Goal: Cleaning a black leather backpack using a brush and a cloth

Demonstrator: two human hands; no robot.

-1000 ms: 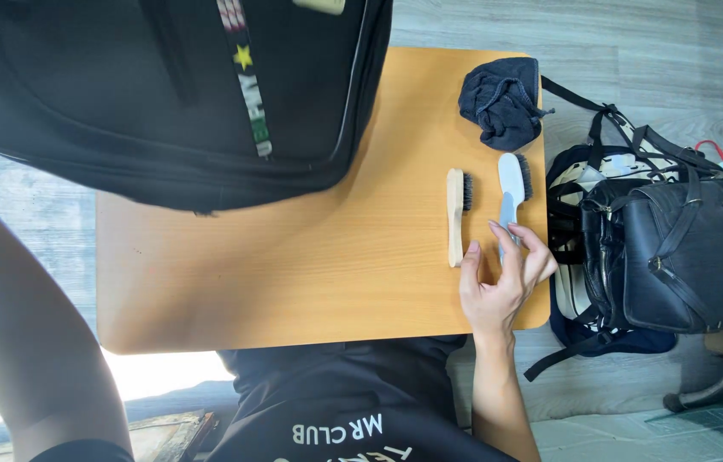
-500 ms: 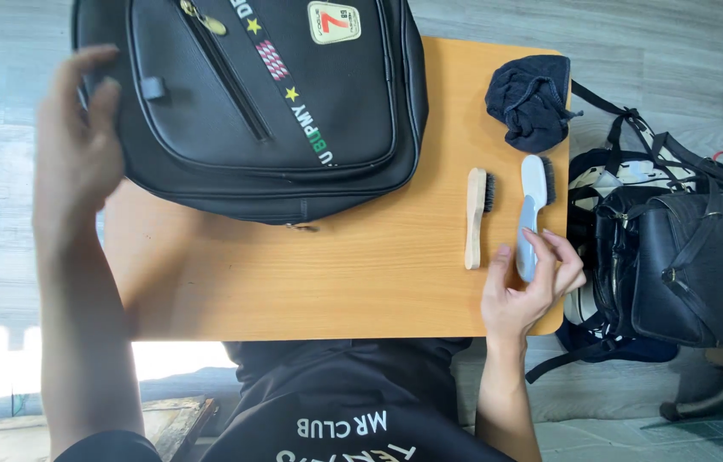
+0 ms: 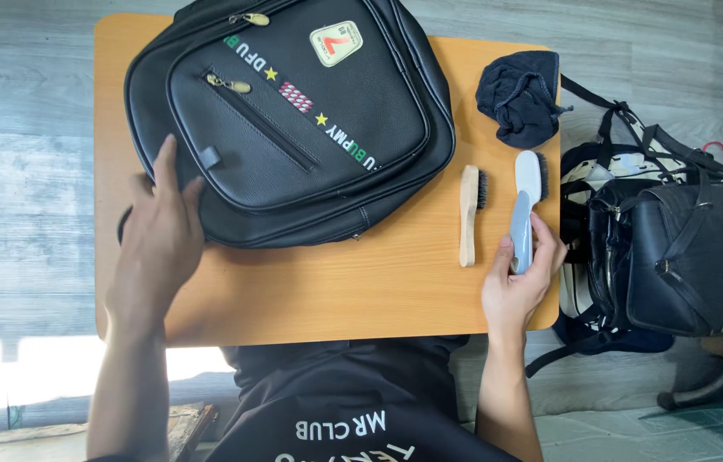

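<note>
Backpack (image 3: 293, 120), black, lies flat on orange table (image 3: 336, 291), under my left hand (image 3: 156, 244); fingers spread, tips resting on its near-left edge. Right hand (image 3: 517, 287): thumb and fingers curled around handle of grey-white brush (image 3: 524, 205), bristles facing away from my palm. Wooden brush (image 3: 468, 214) lies just left of those fingers, apart. Dark cloth (image 3: 519, 96) beyond the brushes. Black bags (image 3: 678, 257) right of table, partly cut off; straps tangled, contents unclear.

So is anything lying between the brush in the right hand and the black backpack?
Yes: the wooden brush lies on the table between the grey brush gripped by the right hand and the backpack.
</note>
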